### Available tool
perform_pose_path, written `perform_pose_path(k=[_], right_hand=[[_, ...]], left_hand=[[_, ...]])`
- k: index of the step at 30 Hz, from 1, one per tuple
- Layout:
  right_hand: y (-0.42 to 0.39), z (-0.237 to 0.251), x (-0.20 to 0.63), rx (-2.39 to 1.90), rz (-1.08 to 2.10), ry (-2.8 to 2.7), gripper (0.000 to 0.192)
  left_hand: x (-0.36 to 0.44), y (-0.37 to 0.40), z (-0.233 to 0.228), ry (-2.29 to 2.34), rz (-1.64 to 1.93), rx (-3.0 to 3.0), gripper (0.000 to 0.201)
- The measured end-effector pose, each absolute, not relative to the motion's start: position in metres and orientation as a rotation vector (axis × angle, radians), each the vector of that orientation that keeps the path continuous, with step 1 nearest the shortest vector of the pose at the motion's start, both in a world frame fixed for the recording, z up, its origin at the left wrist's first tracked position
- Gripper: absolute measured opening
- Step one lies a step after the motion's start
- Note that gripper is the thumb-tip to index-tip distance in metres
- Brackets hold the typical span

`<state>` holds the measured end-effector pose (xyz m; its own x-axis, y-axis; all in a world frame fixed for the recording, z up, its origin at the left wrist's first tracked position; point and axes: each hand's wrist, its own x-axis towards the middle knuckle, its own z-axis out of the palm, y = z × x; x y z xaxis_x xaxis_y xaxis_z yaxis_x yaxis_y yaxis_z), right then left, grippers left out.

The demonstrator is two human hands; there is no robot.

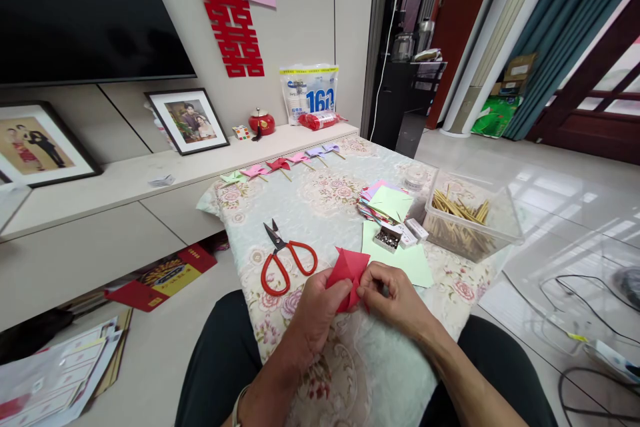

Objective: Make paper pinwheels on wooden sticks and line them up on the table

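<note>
Red paper (349,271), folded into pointed flaps, sits between both hands just above the near end of the surface (320,213), which is covered by a floral cloth. The left hand (315,313) grips the paper's left side, its fingers closed on the fold with the thumb pressed on top. The right hand (395,297) pinches the paper's right edge, its fingers curled tight on it.

Just left of the red paper lie scissors (285,259) with red handles, blades shut and pointing away from the person. Just right of the paper and beyond the right hand, a pale green sheet (407,260) lies flat, with a small open box of metal pins (387,237) on it. Farther behind the paper stands a stack of coloured paper (385,203), and right of that a clear tub of wooden sticks (465,217). At the surface's far edge, well apart from the paper, a row of finished pinwheels (280,165) lies in pink, red, green and lilac.
</note>
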<state>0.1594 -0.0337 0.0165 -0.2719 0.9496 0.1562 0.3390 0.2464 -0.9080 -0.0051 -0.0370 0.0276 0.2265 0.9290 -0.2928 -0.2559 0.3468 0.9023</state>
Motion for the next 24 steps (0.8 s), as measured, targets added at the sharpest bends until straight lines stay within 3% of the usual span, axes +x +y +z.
perform_pose_path(k=[6, 18, 24], right_hand=[[-0.035, 0.016, 0.158, -1.192, 1.008, -1.764, 0.014], [-0.037, 0.020, 0.159, -1.187, 1.007, -1.767, 0.015], [-0.031, 0.027, 0.178, -1.134, 0.810, -1.575, 0.016]], left_hand=[[-0.004, -0.035, 0.025, 1.060, 1.007, 0.838, 0.022], [-0.004, -0.033, 0.028, 1.103, 0.998, 0.816, 0.017], [-0.019, -0.023, 0.037, 1.114, 0.793, 0.909, 0.021]])
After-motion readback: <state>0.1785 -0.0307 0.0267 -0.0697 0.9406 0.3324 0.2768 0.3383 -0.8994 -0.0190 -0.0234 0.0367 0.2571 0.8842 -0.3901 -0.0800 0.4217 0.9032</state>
